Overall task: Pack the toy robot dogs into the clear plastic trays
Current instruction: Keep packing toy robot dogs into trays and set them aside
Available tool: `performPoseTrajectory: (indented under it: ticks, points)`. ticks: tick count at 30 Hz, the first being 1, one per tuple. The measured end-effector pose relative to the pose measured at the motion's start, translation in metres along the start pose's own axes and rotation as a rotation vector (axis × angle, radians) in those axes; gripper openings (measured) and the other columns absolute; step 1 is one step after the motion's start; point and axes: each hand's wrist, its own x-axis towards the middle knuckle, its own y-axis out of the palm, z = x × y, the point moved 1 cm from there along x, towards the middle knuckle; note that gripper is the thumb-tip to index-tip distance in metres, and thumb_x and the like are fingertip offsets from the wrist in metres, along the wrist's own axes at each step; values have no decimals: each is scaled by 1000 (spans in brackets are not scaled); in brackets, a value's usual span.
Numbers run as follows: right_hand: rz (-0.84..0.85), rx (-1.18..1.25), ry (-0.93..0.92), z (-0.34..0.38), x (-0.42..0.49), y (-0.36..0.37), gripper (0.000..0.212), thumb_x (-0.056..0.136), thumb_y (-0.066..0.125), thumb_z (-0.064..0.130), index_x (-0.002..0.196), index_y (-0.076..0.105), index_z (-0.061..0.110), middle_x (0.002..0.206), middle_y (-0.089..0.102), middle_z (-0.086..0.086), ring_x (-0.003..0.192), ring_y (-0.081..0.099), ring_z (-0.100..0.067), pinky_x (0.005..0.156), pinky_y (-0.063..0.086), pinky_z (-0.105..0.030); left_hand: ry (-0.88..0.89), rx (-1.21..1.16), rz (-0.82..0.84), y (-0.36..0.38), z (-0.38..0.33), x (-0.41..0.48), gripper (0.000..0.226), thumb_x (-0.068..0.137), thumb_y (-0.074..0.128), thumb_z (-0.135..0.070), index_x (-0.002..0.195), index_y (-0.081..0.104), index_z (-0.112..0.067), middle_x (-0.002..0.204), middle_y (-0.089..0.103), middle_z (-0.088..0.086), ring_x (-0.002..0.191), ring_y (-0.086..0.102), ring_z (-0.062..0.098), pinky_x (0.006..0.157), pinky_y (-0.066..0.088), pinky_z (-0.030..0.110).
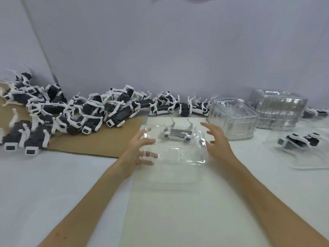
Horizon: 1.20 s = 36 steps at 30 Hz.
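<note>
Two bare forearms reach up from the bottom of the frame over a pale table [35,184] and a white sheet [178,220] lying at lower centre. At mid-frame the left hand [140,150] grips the left edge of a clear tray [178,157]: the thumb lies over the rim and the curled fingers show through the plastic. The right hand [218,141] is at the tray's right edge with its fingers spread and holding nothing. Whether its thumb touches the rim cannot be told.

A toy robot dog [178,135] lies on its back with its legs up, seen through the tray's upper part. Whether it sits in the tray or just behind it is unclear.

At the right edge a second tray [306,163] holds another dog [299,140]. Left of centre, brown cardboard [92,143] lies under a pile of toy robot dogs [80,111], which runs along the back towards the centre. At upper right stand two stacks of clear trays [233,118], one behind the other, before a pale wall [160,50].
</note>
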Motion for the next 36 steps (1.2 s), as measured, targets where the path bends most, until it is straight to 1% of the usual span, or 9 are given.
performPoseTrajectory:
  ticks: [4,7,10,13,16,20,27,32,36]
  points:
    - [137,-57,-59,-4,-1,8,53,83,76,3,129,59,21,127,50,1,122,51,-15,103,47,-42,-22,7,34,-1,2,1,62,73,71,-29,131,54,-40,119,57,6,76,69,26,57,55,33]
    - [77,-45,-66,-4,0,7,27,82,76,3,102,68,19,115,55,2,108,54,0,90,53,-33,-16,-2,42,-2,2,1,60,72,71,-29,129,55,-40,119,58,6,77,69,26,57,56,33]
    - [71,-70,-50,-4,-1,6,13,89,68,6,98,67,16,109,59,1,95,55,7,76,48,-14,-20,25,35,-4,2,2,59,72,72,-31,127,56,-43,121,61,5,81,72,22,55,55,29]
    - [38,124,107,-2,-4,7,12,100,55,18,90,56,23,94,65,0,72,60,-11,58,49,-24,-12,81,31,-4,4,5,55,71,73,-36,123,58,-48,122,64,2,103,71,20,73,58,33]
    - [-119,193,176,1,2,-6,9,104,46,17,97,50,19,88,63,-5,54,61,-5,53,50,-20,43,144,-19,-3,5,6,50,68,76,-42,116,62,-50,114,65,0,112,66,16,80,49,30]
    - [-261,119,227,-5,9,-27,8,105,41,16,107,48,13,100,62,-9,66,69,-22,74,57,-43,62,228,-29,0,5,3,61,55,76,-58,114,61,-52,119,64,-4,111,62,7,83,43,29]
    - [-483,92,253,-2,9,-36,12,105,39,20,109,46,11,94,58,2,82,69,-31,73,52,-39,115,261,25,5,5,-2,62,64,75,-58,123,55,-52,126,63,-4,115,62,7,99,46,34]
    - [-509,50,234,2,5,-31,5,104,41,20,104,43,15,95,56,1,70,64,-11,61,43,-24,149,149,205,5,3,-4,56,74,74,-33,128,61,-38,129,63,4,110,68,30,84,57,35]
    - [-565,148,204,5,4,-33,6,105,41,17,105,44,11,92,52,8,63,66,4,61,49,-20,121,298,164,15,5,-5,44,79,65,-44,122,60,-47,113,68,-17,109,65,4,86,47,24]
